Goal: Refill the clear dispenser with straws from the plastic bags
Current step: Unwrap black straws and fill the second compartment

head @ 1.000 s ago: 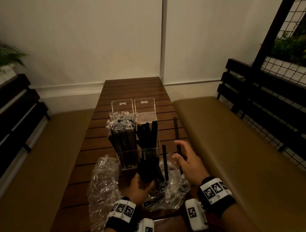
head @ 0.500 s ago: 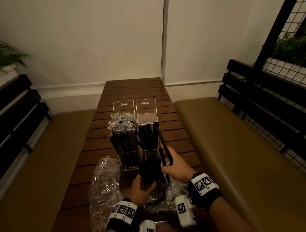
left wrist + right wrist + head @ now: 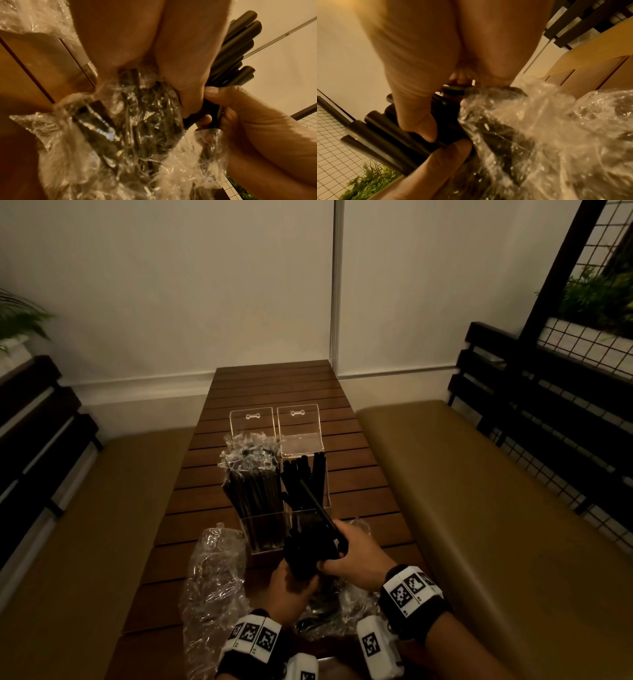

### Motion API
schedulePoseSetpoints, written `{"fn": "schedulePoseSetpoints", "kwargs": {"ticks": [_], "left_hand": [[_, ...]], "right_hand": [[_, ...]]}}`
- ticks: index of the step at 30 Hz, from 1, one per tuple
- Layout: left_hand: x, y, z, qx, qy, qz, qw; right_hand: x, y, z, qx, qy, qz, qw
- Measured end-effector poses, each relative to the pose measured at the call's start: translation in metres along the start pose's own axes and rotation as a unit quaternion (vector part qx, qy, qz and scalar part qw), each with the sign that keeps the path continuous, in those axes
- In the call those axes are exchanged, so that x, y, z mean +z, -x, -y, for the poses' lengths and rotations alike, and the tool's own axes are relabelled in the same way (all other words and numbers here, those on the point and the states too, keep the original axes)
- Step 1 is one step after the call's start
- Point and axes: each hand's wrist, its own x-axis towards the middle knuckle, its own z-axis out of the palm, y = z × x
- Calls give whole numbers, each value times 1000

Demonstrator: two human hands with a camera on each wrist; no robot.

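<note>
The left hand [image 3: 291, 587] grips a bundle of black straws [image 3: 308, 553] still in its bag [image 3: 342, 607], fingers curled around it. The right hand [image 3: 356, 559] pinches one straw [image 3: 317, 505], tilted toward the dispenser [image 3: 284, 474] on the tabletop [image 3: 274, 381].

Black wristbands [image 3: 416, 601] (white marker tags), white wrist cameras [image 3: 376, 647].

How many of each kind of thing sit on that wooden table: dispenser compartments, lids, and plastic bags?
Dispenser compartments: 2, side by side, both holding dark straws
Open clear lids: 2
Crinkled plastic bags: 2, one left of the hands, one under them
Total: 6
</note>
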Motion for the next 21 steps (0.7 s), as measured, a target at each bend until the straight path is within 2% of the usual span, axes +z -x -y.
{"fn": "schedulePoseSetpoints", "kwargs": {"ticks": [8,13,21], "left_hand": [[-3,3,-8,-8,-22,25,999],[-2,4,-10,-27,-15,20,999],[-1,3,-11,-15,-55,13,998]], "right_hand": [[2,-6,2,-12,20,-33,999],[8,-11,-2,-1,72,-88,994],[12,-6,16,-43,-5,-125,991]]}}
